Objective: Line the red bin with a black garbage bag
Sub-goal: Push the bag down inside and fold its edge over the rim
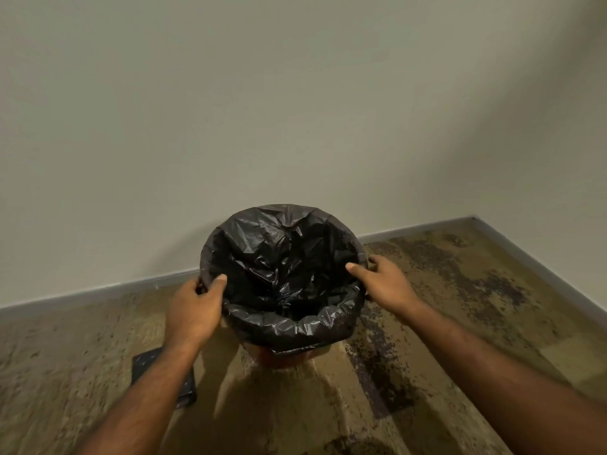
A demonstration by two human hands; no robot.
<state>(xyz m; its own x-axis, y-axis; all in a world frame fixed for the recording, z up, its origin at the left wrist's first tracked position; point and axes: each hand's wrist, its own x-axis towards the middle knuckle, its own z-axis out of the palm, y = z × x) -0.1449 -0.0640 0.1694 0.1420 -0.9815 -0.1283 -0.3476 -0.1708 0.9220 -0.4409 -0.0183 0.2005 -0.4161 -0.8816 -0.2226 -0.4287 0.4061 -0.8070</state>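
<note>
A black garbage bag (282,267) fills the round red bin (279,357) and is folded over its rim all the way round. Only a small strip of the bin's red wall shows below the bag at the front. My left hand (193,310) grips the bag's edge at the rim's left side, thumb inside, fingers outside. On the rim's right side my right hand (384,282) holds the bag the same way. The bin stands on the floor close to the wall.
A flat dark packet (144,362), like folded bags, lies on the patterned carpet (460,307) under my left forearm. A pale wall with a grey baseboard (98,290) runs behind the bin and turns a corner at the right.
</note>
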